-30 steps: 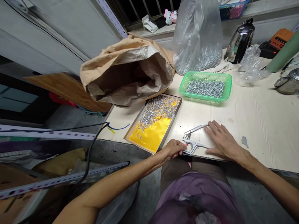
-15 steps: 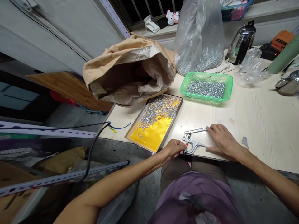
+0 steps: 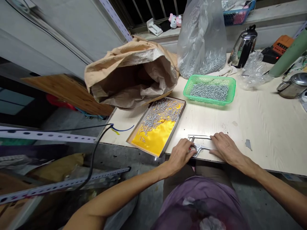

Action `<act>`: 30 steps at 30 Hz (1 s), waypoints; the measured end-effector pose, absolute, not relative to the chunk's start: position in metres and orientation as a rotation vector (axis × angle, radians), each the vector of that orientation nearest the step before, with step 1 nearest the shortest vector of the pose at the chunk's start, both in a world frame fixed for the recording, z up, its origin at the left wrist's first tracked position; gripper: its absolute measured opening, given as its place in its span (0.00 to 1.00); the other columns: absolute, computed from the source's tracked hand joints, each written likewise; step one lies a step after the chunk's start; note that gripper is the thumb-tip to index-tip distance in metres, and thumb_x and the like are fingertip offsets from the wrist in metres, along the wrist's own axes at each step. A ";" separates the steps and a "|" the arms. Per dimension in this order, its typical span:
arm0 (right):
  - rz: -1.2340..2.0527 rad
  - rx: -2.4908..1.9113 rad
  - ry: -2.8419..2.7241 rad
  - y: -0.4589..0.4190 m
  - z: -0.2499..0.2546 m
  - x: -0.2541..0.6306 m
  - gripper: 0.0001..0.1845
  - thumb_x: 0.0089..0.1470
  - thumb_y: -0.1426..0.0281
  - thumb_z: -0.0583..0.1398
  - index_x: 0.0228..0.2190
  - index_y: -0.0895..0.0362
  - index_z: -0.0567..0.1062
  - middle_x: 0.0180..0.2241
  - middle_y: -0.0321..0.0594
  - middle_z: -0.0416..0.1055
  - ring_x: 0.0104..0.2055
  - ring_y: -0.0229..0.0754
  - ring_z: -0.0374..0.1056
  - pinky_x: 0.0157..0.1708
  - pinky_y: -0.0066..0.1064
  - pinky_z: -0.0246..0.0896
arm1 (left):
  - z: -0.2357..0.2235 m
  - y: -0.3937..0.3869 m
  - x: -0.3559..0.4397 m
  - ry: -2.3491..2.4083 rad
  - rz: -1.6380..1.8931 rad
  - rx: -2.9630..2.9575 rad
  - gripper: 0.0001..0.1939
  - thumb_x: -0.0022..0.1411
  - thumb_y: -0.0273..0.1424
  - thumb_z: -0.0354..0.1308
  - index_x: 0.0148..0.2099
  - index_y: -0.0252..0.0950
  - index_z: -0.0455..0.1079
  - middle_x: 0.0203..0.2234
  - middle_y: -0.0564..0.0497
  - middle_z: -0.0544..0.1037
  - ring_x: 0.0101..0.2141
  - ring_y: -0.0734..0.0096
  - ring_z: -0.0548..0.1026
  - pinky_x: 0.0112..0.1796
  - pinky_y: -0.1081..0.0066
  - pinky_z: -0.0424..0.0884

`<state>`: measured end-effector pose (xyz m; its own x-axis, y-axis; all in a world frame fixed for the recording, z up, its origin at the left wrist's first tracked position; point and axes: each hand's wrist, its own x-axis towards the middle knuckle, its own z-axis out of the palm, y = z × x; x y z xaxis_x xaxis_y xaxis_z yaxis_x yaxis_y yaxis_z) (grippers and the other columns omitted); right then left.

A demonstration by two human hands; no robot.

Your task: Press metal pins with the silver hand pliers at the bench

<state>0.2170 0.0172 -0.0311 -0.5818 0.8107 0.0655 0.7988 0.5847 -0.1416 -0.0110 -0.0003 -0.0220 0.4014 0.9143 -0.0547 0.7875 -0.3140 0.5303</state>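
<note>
A silver plier-like hand press (image 3: 198,142) lies at the near edge of the pale table (image 3: 259,127). My right hand (image 3: 224,147) rests over its two handles, fingers curled round them. My left hand (image 3: 180,154) is at the tool's jaw end, fingertips pinched by the small red-tipped head; what it holds there is too small to see. Just left of the tool sits a metal tray (image 3: 158,126) with a yellow floor and a heap of small silver metal pieces.
A green basket (image 3: 209,90) of the same silver pieces stands behind the tool, with a clear plastic bag (image 3: 202,38) of more behind it. An open brown sack (image 3: 131,73) lies at the table's left. A kettle (image 3: 242,46) and a steel cup (image 3: 291,85) stand at right.
My right hand has closed down over the tool's handles, which have come closer together. My left hand has moved up onto the table to the jaw end.
</note>
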 end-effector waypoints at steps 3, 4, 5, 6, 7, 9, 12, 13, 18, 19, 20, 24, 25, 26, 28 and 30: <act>0.138 -1.380 -2.652 0.013 -0.036 0.217 0.25 0.43 0.64 0.66 0.42 0.62 0.67 0.36 0.47 0.67 0.38 0.50 0.61 0.36 0.38 0.57 | -0.029 0.012 0.011 1.137 0.359 2.542 0.22 0.60 0.35 0.58 0.54 0.33 0.60 0.51 0.39 0.68 0.51 0.55 0.67 0.48 0.58 0.66; 0.145 -1.384 -2.642 0.011 -0.038 0.217 0.26 0.43 0.64 0.66 0.43 0.62 0.67 0.37 0.47 0.67 0.39 0.50 0.61 0.36 0.38 0.58 | -0.031 0.018 0.018 1.056 0.340 2.612 0.25 0.59 0.35 0.59 0.56 0.32 0.58 0.53 0.38 0.67 0.52 0.54 0.65 0.50 0.57 0.65; 0.155 -1.387 -2.635 0.009 -0.039 0.217 0.27 0.43 0.64 0.67 0.43 0.61 0.67 0.37 0.47 0.67 0.39 0.50 0.61 0.36 0.38 0.58 | -0.033 0.024 0.024 0.987 0.310 2.660 0.27 0.59 0.35 0.59 0.57 0.31 0.56 0.53 0.37 0.66 0.52 0.54 0.65 0.50 0.57 0.65; 0.164 -1.391 -2.627 0.007 -0.041 0.217 0.26 0.43 0.65 0.66 0.42 0.61 0.67 0.36 0.47 0.67 0.39 0.50 0.61 0.36 0.38 0.59 | -0.034 0.029 0.028 0.930 0.272 2.692 0.28 0.59 0.35 0.59 0.57 0.30 0.56 0.52 0.37 0.67 0.51 0.54 0.65 0.50 0.58 0.65; 0.171 -1.396 -2.618 0.006 -0.041 0.217 0.24 0.43 0.67 0.66 0.42 0.60 0.67 0.36 0.46 0.67 0.38 0.49 0.61 0.36 0.38 0.59 | -0.035 0.034 0.031 0.885 0.229 2.712 0.28 0.59 0.35 0.59 0.57 0.30 0.55 0.51 0.38 0.68 0.50 0.55 0.67 0.49 0.59 0.66; 0.180 -1.405 -2.602 0.003 -0.041 0.216 0.19 0.46 0.69 0.65 0.40 0.60 0.67 0.34 0.44 0.66 0.38 0.49 0.61 0.36 0.37 0.59 | -0.036 0.038 0.035 0.840 0.142 2.735 0.25 0.60 0.34 0.58 0.55 0.30 0.56 0.47 0.39 0.69 0.46 0.57 0.68 0.46 0.61 0.67; 0.209 -1.423 -2.602 0.002 -0.036 0.214 0.14 0.48 0.72 0.63 0.38 0.59 0.68 0.33 0.44 0.66 0.37 0.48 0.62 0.34 0.36 0.60 | -0.035 0.039 0.036 0.862 0.031 2.766 0.18 0.62 0.34 0.55 0.51 0.30 0.60 0.42 0.41 0.70 0.43 0.58 0.68 0.42 0.62 0.67; 0.226 -1.427 -2.610 0.002 -0.034 0.213 0.13 0.48 0.72 0.63 0.37 0.60 0.69 0.33 0.43 0.67 0.37 0.47 0.62 0.34 0.36 0.60 | -0.035 0.038 0.036 0.872 0.004 2.773 0.15 0.63 0.34 0.53 0.49 0.30 0.61 0.41 0.42 0.70 0.42 0.59 0.68 0.41 0.62 0.67; 0.240 -1.431 -2.636 0.008 -0.027 0.210 0.05 0.51 0.76 0.61 0.32 0.58 0.70 0.28 0.40 0.66 0.33 0.44 0.63 0.32 0.32 0.58 | -0.037 0.036 0.036 0.887 -0.011 2.765 0.11 0.67 0.34 0.47 0.44 0.31 0.63 0.40 0.43 0.70 0.40 0.61 0.66 0.39 0.64 0.65; 0.233 -1.433 -2.636 0.009 -0.027 0.210 0.03 0.52 0.76 0.60 0.31 0.58 0.70 0.28 0.39 0.66 0.32 0.43 0.63 0.31 0.32 0.57 | -0.037 0.036 0.036 0.891 -0.013 2.764 0.11 0.67 0.34 0.47 0.43 0.31 0.63 0.39 0.44 0.70 0.39 0.62 0.66 0.39 0.64 0.64; 0.229 -1.432 -2.637 0.009 -0.028 0.209 0.03 0.53 0.76 0.59 0.30 0.57 0.70 0.27 0.39 0.66 0.32 0.43 0.63 0.30 0.32 0.57 | -0.038 0.037 0.037 0.897 -0.019 2.765 0.11 0.67 0.33 0.46 0.43 0.31 0.64 0.38 0.45 0.70 0.39 0.62 0.66 0.38 0.64 0.64; 0.240 -1.390 -2.629 0.011 -0.032 0.211 0.08 0.57 0.76 0.54 0.28 0.58 0.70 0.25 0.39 0.65 0.30 0.41 0.62 0.29 0.31 0.54 | -0.038 0.038 0.040 0.924 -0.047 2.766 0.09 0.68 0.30 0.45 0.41 0.32 0.64 0.35 0.46 0.69 0.38 0.63 0.65 0.37 0.65 0.62; 0.250 -1.372 -2.623 0.012 -0.033 0.212 0.09 0.58 0.76 0.53 0.27 0.58 0.70 0.25 0.39 0.65 0.29 0.41 0.62 0.28 0.31 0.53 | -0.037 0.038 0.040 0.922 -0.061 2.763 0.09 0.68 0.29 0.44 0.40 0.33 0.65 0.34 0.47 0.69 0.38 0.63 0.65 0.37 0.66 0.61; 0.261 -1.358 -2.613 0.012 -0.034 0.213 0.10 0.59 0.76 0.52 0.27 0.58 0.70 0.25 0.39 0.65 0.29 0.41 0.61 0.28 0.31 0.53 | -0.036 0.038 0.041 0.916 -0.076 2.759 0.09 0.68 0.28 0.44 0.40 0.33 0.65 0.34 0.47 0.69 0.39 0.63 0.65 0.37 0.66 0.61; 0.290 -1.345 -2.590 0.012 -0.035 0.215 0.12 0.59 0.77 0.50 0.27 0.58 0.69 0.25 0.39 0.64 0.28 0.40 0.61 0.28 0.30 0.52 | -0.035 0.039 0.041 0.907 -0.096 2.749 0.09 0.68 0.26 0.44 0.40 0.33 0.65 0.34 0.47 0.69 0.39 0.63 0.65 0.37 0.66 0.61; 0.316 -1.352 -2.572 0.012 -0.035 0.216 0.13 0.60 0.77 0.49 0.26 0.58 0.69 0.25 0.39 0.64 0.28 0.39 0.60 0.27 0.30 0.52 | -0.035 0.040 0.040 0.905 -0.093 2.729 0.09 0.68 0.27 0.44 0.40 0.33 0.65 0.34 0.47 0.69 0.39 0.64 0.65 0.38 0.66 0.61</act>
<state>0.2157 0.0125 -0.0352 -0.5532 0.8280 0.0922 0.7809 0.5539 -0.2887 0.0405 0.0396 -0.0352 0.8036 0.5779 -0.1426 0.5948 -0.7707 0.2287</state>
